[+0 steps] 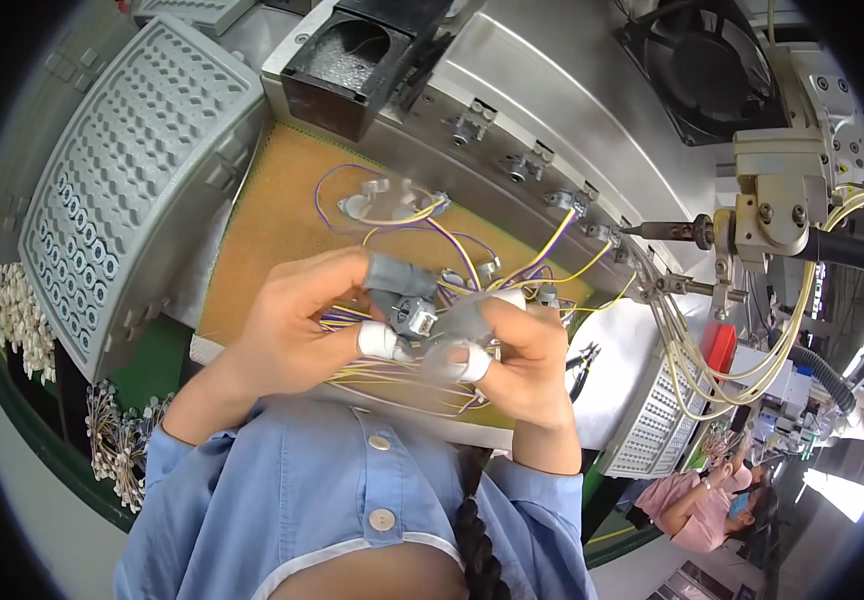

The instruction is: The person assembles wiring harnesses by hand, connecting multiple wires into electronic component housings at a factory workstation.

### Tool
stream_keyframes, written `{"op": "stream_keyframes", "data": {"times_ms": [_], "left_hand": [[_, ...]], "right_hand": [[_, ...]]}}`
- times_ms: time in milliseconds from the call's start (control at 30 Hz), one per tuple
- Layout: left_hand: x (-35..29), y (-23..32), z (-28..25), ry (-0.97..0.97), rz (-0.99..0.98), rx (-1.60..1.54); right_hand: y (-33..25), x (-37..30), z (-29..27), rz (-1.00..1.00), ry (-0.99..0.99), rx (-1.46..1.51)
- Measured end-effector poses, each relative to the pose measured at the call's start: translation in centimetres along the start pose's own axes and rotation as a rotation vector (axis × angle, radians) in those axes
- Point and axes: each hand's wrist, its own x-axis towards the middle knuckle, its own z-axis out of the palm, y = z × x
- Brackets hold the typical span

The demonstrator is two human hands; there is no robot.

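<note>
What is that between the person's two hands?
In the head view, a small grey connector part with yellow and purple wires sits between the left hand and right hand, pinched by taped fingertips.

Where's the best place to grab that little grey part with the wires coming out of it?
Probably by the grey part's blocky body, pinched across its sides from in front, as the left hand and right hand do now. The yellow and purple wires trail away behind, too thin and floppy to steady it.

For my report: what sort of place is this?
Probably a factory assembly bench. Both hands hold a small grey connector with yellow and purple wires, beside a grey parts tray and a metal machine.
</note>
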Motion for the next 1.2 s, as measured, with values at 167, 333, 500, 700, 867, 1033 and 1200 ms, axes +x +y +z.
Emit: {"op": "stream_keyframes", "data": {"times_ms": [167,333,500,700,867,1033,1200], "left_hand": [[1.0,0.6,1.0,-0.011,0.263,0.438],[1.4,0.4,1.3,-0.099,0.414,0.556],[1.4,1.2,1.6,-0.083,0.573,0.8],[4.5,1.2,1.4,-0.311,0.412,0.633],[2.8,-1.3,-2.1,-0.053,0.042,0.934],[0.2,-4.7,-4.1,-0.262,0.345,1.342],[0.7,-5.8,-3.7,-0.24,0.385,1.29]], "right_hand": [[0.2,-1.3,-1.0,0.096,-0.012,-0.114],[-1.0,-1.1,-2.6,0.206,-0.197,-0.038],[1.0,-1.1,-2.9,0.508,-0.23,0.567],[2.2,-1.6,-2.2,0.292,-0.235,0.797],[3.2,-4.3,-3.3,0.186,0.152,0.326],[5.4,-7.9,-5.6,0.196,0.539,0.567],[7.6,-9.2,-7.8,0.24,1.039,0.901]]}}
